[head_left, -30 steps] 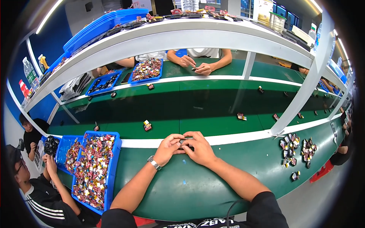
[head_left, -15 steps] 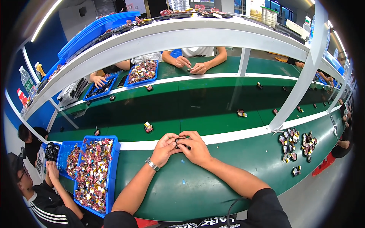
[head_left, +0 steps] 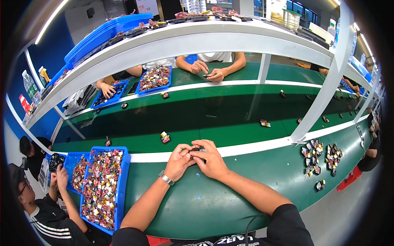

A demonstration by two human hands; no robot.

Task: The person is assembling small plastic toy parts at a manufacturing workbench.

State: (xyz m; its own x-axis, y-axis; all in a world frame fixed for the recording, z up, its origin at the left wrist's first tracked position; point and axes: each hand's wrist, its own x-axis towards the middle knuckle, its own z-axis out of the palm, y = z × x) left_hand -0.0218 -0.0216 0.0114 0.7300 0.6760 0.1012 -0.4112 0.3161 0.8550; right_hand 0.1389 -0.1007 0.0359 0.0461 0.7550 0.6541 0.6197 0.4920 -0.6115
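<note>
From my remote place I see that the left hand [head_left: 177, 164] and the right hand [head_left: 211, 160] both pinch a small dark part [head_left: 194, 150] between their fingertips, over the desk [head_left: 164, 211] and near the white rail [head_left: 254, 145]. The fingers cover most of it, so I cannot tell its exact angle. I judge that an uneven pinch could let it slip, perhaps onto the green belt [head_left: 230, 133]; pressing too strongly could damage it.

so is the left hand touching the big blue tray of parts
Apart: the head view shows a stretch of green bench between the left hand and the right wall of the blue tray.
</note>
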